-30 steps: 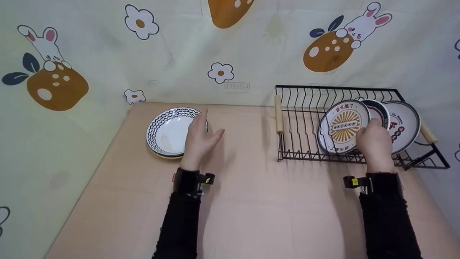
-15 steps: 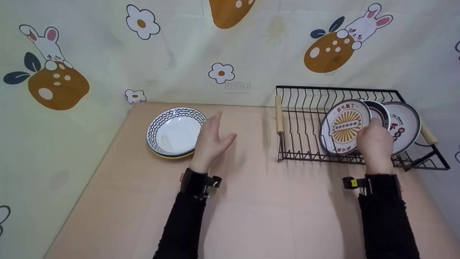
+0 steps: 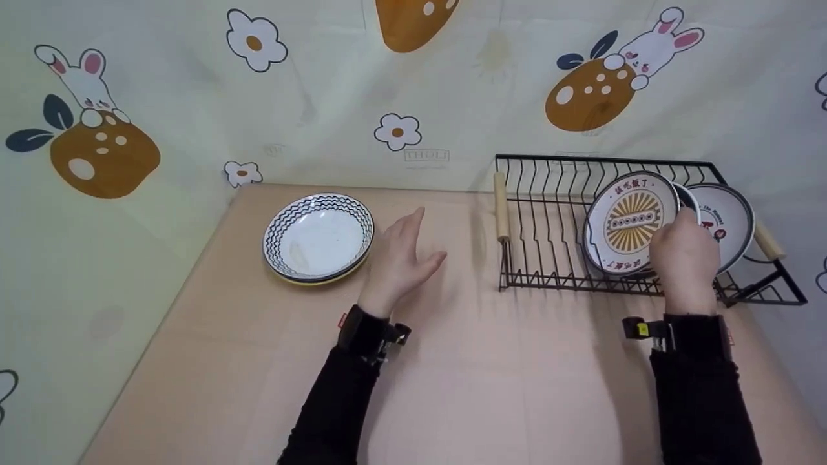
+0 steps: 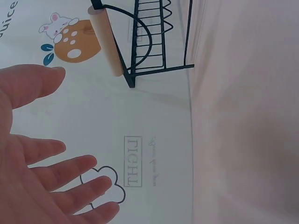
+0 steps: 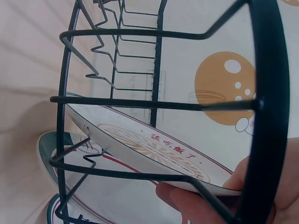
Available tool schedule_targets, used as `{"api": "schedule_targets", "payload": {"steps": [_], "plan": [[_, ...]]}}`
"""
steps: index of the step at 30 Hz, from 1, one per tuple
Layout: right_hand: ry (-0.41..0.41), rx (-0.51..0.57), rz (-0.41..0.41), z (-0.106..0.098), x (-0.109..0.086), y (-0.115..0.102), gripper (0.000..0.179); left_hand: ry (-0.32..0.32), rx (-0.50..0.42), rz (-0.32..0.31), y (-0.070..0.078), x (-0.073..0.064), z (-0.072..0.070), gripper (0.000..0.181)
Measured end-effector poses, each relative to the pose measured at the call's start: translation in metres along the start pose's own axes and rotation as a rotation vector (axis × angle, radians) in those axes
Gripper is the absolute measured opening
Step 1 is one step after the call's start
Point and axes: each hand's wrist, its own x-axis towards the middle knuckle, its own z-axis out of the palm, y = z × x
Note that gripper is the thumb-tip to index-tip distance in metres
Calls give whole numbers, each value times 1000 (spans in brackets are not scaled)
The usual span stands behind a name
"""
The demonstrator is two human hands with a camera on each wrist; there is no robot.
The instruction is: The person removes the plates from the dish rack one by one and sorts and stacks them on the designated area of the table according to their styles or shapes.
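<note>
My right hand pinches the right rim of a white plate with a yellow sunburst and red characters. This plate leans in the black wire dish rack; in the right wrist view, the thumb lies over the rim of the plate and the fingers under it. A dark-rimmed dish stands behind it, partly hidden, and a white plate with red print is farther right. My left hand holds nothing, its fingers extended and thumb apart, just right of a white bowl with black wavy lines.
A yellowish edge shows beneath the wavy-lined bowl. Light wooden handles, including the left handle, are on the rack's ends. A patterned cloth hangs behind the pinkish tabletop.
My left hand has moved right, away from the wavy-lined bowl, uncovering its right rim. My right hand and the sunburst plate have shifted slightly right, covering more of the dishes behind.
</note>
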Motion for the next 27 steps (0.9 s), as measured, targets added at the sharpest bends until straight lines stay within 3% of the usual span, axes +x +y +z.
{"api": "schedule_targets", "payload": {"steps": [6, 19, 27], "plan": [[90, -7, -4, -4, -3, -1, 38, -37, -66, -9, 7, -3, 2, 83], [326, 18, -58, -8, -13, -8, 33, 4, -111, 35, 29, -5, 0, 81], [314, 125, -4, -12, -15, -10, 39, 70, -124, 91, 35, -5, 3, 77]]}}
